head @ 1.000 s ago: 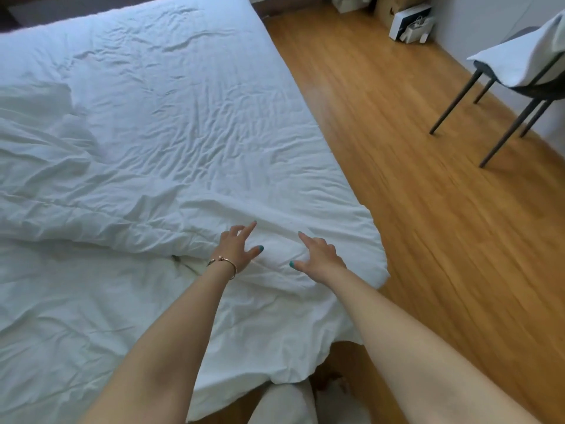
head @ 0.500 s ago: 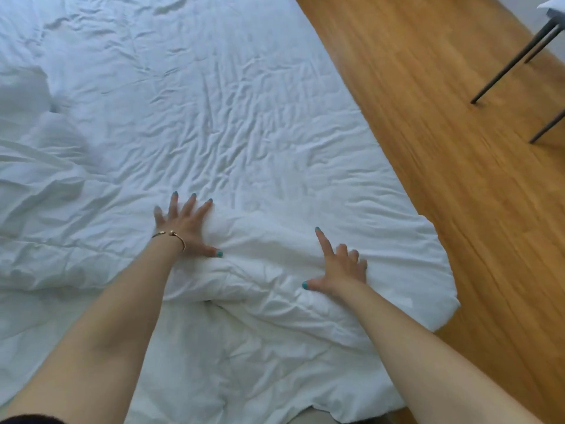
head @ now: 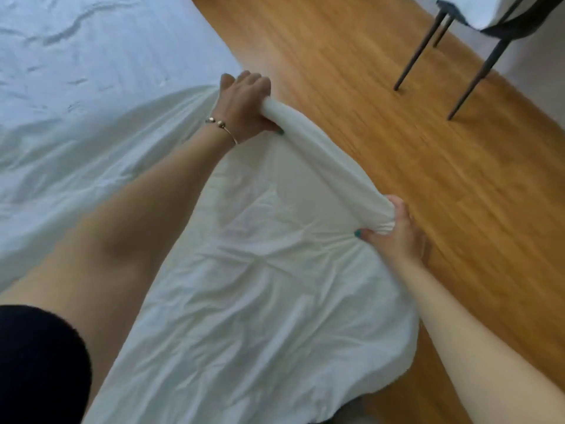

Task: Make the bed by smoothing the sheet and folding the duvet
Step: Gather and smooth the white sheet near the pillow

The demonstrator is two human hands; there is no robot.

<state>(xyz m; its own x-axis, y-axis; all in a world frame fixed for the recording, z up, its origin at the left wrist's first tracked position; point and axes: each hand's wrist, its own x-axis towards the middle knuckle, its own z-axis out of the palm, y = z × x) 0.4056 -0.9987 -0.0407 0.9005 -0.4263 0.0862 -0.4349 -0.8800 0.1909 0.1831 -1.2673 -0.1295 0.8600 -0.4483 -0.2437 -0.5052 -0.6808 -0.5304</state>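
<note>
Over on the right we see a warm wooden floor (head: 382, 123) running diagonally across the frame. Upper right, we catch a chair (head: 477, 47) on thin dark legs, with a white cloth (head: 477, 9) draped over its seat.

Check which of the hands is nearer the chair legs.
Left. The left hand grips the duvet edge farther up the frame, across open wood floor from the chair legs. The right hand grips the same edge lower down, farther away.
</note>
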